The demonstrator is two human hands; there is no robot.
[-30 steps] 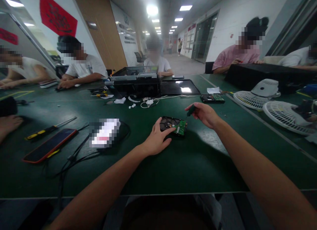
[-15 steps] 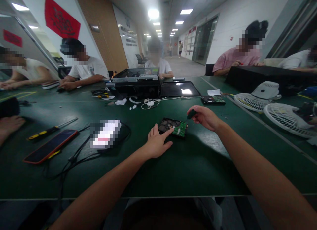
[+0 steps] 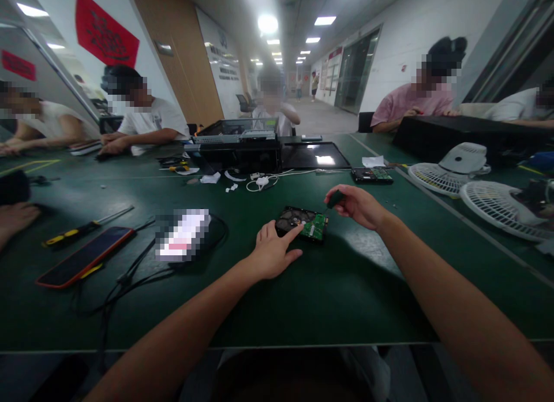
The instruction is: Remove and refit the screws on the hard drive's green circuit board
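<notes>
A hard drive [image 3: 315, 226] lies on the green table with its green circuit board facing up. My left hand [image 3: 276, 249] rests against its near left side, fingers spread, the index finger reaching onto the board. Just beyond the drive's right end, my right hand [image 3: 359, 205] is closed around the dark handle of a small screwdriver [image 3: 334, 198]. The handle is tilted, and its thin tip points down at the drive's right edge; whether it touches a screw is too small to tell.
A second hard drive [image 3: 372, 175] lies farther back, right of a dark panel [image 3: 315, 155] and an open computer case [image 3: 238, 151]. White fan parts [image 3: 450, 168] are at right. At left are a phone [image 3: 86, 256], a yellow-black screwdriver [image 3: 71, 234], cables and another person's hand [image 3: 17, 220].
Both my hands stay almost in place at the hard drive. The person across the table has raised an arm. The view has shifted very slightly.
</notes>
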